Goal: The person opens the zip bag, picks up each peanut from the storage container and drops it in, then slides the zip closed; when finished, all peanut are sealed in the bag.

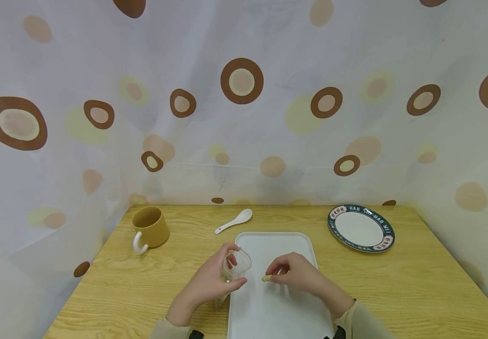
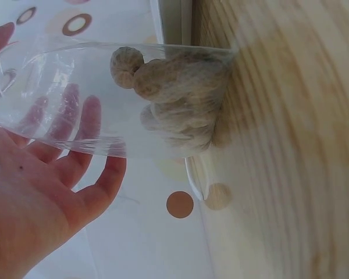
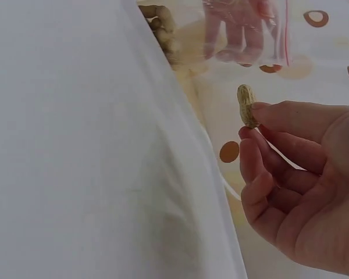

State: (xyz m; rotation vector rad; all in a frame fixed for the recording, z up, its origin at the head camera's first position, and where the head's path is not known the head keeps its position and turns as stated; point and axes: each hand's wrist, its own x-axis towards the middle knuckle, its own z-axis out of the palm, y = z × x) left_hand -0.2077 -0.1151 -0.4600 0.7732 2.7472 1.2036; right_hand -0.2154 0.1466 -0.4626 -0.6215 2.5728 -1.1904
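My left hand (image 1: 207, 282) grips a clear zip bag (image 1: 240, 264) near its open mouth, fingers along one side and thumb on the other. In the left wrist view, several unshelled peanuts (image 2: 180, 87) are gathered at the bag's bottom, by the wooden table. My right hand (image 1: 298, 273) pinches a single peanut (image 3: 246, 106) between thumb and fingertips. It is over the white tray (image 1: 275, 242), a little to the right of the bag. The tray's surface under my right hand is white and smooth.
A yellow mug (image 1: 152, 230) with a white handle stands at the back left of the table (image 1: 142, 287). Behind the tray lies a white spoon (image 1: 237, 220). A plate with a dark green patterned rim (image 1: 335, 230) lies at the back right. A spotted curtain (image 1: 269, 132) surrounds the table.
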